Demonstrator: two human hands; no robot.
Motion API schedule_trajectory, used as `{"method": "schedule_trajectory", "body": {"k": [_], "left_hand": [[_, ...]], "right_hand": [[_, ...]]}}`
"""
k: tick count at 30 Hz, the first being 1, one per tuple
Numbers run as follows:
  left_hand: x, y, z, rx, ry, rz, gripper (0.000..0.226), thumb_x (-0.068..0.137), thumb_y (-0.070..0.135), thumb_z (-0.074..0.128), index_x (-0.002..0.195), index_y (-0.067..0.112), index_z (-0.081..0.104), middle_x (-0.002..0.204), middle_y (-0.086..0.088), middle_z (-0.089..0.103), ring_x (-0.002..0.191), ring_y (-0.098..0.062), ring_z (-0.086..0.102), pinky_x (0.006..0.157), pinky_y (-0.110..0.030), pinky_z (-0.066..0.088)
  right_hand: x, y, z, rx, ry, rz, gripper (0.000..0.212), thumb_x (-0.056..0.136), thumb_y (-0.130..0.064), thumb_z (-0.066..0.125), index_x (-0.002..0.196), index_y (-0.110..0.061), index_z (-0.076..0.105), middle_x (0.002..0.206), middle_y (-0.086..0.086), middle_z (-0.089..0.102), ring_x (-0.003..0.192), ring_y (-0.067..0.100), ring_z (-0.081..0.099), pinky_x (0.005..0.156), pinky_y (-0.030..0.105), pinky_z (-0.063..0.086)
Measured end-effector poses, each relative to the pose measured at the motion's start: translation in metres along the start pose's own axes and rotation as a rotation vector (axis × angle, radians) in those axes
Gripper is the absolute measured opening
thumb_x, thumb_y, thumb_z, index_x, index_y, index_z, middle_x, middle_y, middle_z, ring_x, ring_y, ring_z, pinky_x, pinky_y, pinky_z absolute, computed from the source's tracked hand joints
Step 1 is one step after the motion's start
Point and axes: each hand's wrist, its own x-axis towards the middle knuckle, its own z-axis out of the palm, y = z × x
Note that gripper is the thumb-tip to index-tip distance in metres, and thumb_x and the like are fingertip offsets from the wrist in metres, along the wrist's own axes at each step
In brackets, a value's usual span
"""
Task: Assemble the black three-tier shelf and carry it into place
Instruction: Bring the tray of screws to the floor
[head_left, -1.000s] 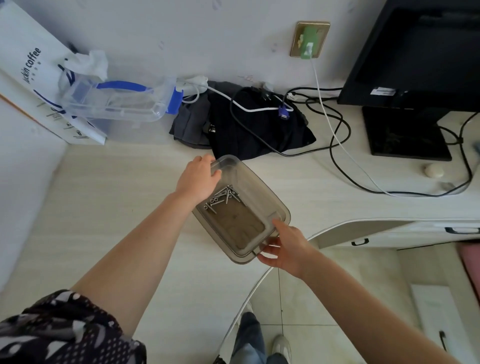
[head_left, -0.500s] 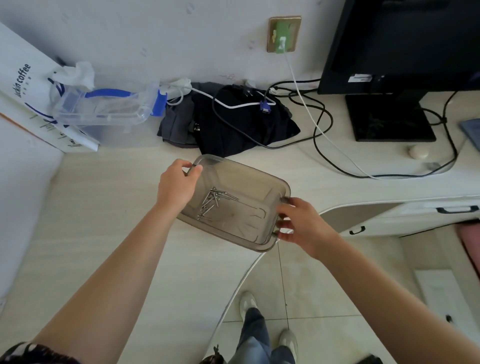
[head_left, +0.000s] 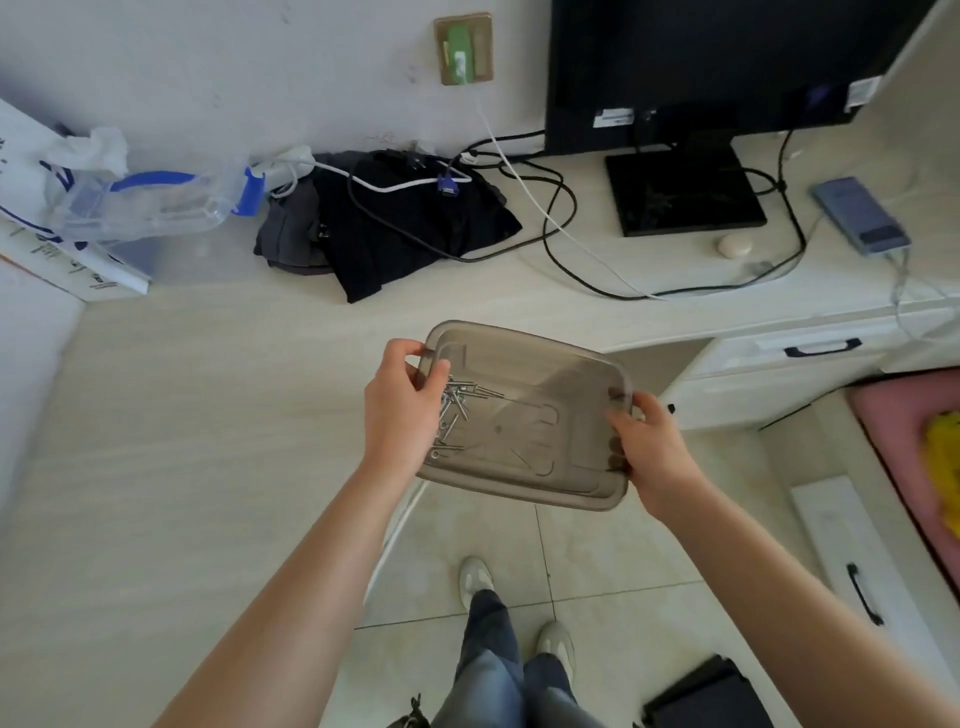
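Both hands carry a smoky plastic tray (head_left: 545, 374) in the air, just past the counter's (head_left: 182, 415) curved edge and over open floor (head_left: 597, 561) tiles. The left hand (head_left: 400, 410) grips the tray's left rim, fingers curled round it. The right hand (head_left: 647, 457) clamps the right rim, fingers underneath. Screws (head_left: 457, 402) lie heaped in the tray beside the left hand. Beyond that hand, dark clothes (head_left: 415, 228) and cables (head_left: 561, 208) crowd the counter's back. A drawer front (head_left: 779, 364) stands near the right hand.
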Motion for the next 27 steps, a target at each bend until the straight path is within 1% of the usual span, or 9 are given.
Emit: {"method": "schedule_trajectory", "body": {"k": [4,6,8,14,18,20,23,25,27], "left_hand": [[-0.047,0.01,0.026,-0.006,-0.051,0.038,0.015,0.097,0.023,0.066,0.104,0.021,0.052,0.066,0.003,0.052,0.06,-0.012,0.052,0.058,-0.021,0.038],[-0.071,0.017,0.037,-0.016,-0.062,0.094,0.016,0.096,0.021,0.067,0.103,0.021,0.052,0.062,0.005,0.05,0.056,-0.008,0.049,0.056,-0.018,0.036],[-0.094,0.025,0.048,-0.023,-0.076,0.149,0.017,0.095,0.02,0.068,0.101,0.021,0.052,0.06,0.005,0.048,0.055,-0.009,0.047,0.056,-0.016,0.036],[-0.133,0.025,0.067,-0.052,-0.181,0.17,0.02,0.094,0.016,0.07,0.102,0.018,0.053,0.063,0.002,0.045,0.054,-0.001,0.046,0.054,-0.011,0.038],[-0.149,0.012,0.074,-0.032,-0.301,0.192,0.02,0.095,0.02,0.069,0.105,0.021,0.052,0.065,0.004,0.044,0.055,-0.001,0.044,0.054,-0.014,0.038],[-0.156,0.006,0.076,-0.029,-0.355,0.194,0.02,0.095,0.021,0.069,0.106,0.019,0.053,0.065,0.003,0.043,0.054,-0.003,0.043,0.053,-0.013,0.037],[-0.167,-0.005,0.074,-0.036,-0.442,0.23,0.019,0.096,0.019,0.068,0.106,0.018,0.052,0.065,0.001,0.044,0.054,-0.006,0.041,0.054,-0.014,0.038],[-0.174,-0.014,0.072,-0.034,-0.508,0.249,0.019,0.096,0.019,0.067,0.107,0.017,0.052,0.067,-0.002,0.045,0.058,-0.012,0.041,0.054,-0.017,0.037],[-0.18,-0.024,0.068,-0.028,-0.571,0.255,0.019,0.096,0.017,0.067,0.108,0.015,0.052,0.068,-0.003,0.045,0.06,-0.016,0.041,0.058,-0.025,0.038]], "right_hand": [[-0.015,0.027,-0.048,0.016,0.06,-0.004,0.024,0.1,-0.012,0.048,0.12,-0.02,0.059,0.072,0.0,0.053,0.052,0.011,0.048,0.046,0.026,0.041],[-0.025,0.041,-0.071,0.042,0.094,0.005,0.023,0.099,-0.012,0.049,0.116,-0.022,0.062,0.07,-0.001,0.053,0.048,0.01,0.048,0.045,0.026,0.041],[-0.038,0.055,-0.091,0.065,0.133,0.023,0.023,0.1,-0.014,0.05,0.118,-0.022,0.061,0.071,0.0,0.053,0.052,0.013,0.045,0.048,0.028,0.04],[-0.081,0.09,-0.135,0.146,0.208,0.034,0.02,0.099,-0.012,0.052,0.114,-0.019,0.063,0.071,0.002,0.047,0.056,0.014,0.04,0.05,0.029,0.038],[-0.111,0.114,-0.147,0.196,0.276,0.038,0.021,0.099,-0.01,0.052,0.099,-0.028,0.063,0.069,0.0,0.046,0.059,0.014,0.04,0.054,0.03,0.037],[-0.124,0.129,-0.147,0.218,0.327,0.044,0.021,0.098,-0.009,0.053,0.1,-0.026,0.064,0.064,-0.003,0.047,0.057,0.014,0.04,0.055,0.031,0.036],[-0.147,0.154,-0.142,0.241,0.412,0.055,0.019,0.098,-0.009,0.054,0.105,-0.024,0.064,0.05,-0.013,0.057,0.048,0.006,0.049,0.051,0.027,0.039],[-0.165,0.173,-0.136,0.246,0.452,0.064,0.019,0.098,-0.01,0.054,0.104,-0.027,0.062,0.05,-0.018,0.061,0.042,-0.002,0.052,0.048,0.025,0.04],[-0.182,0.19,-0.129,0.266,0.491,0.078,0.019,0.098,-0.011,0.055,0.104,-0.028,0.062,0.053,-0.017,0.064,0.042,-0.003,0.054,0.048,0.025,0.042]]}}
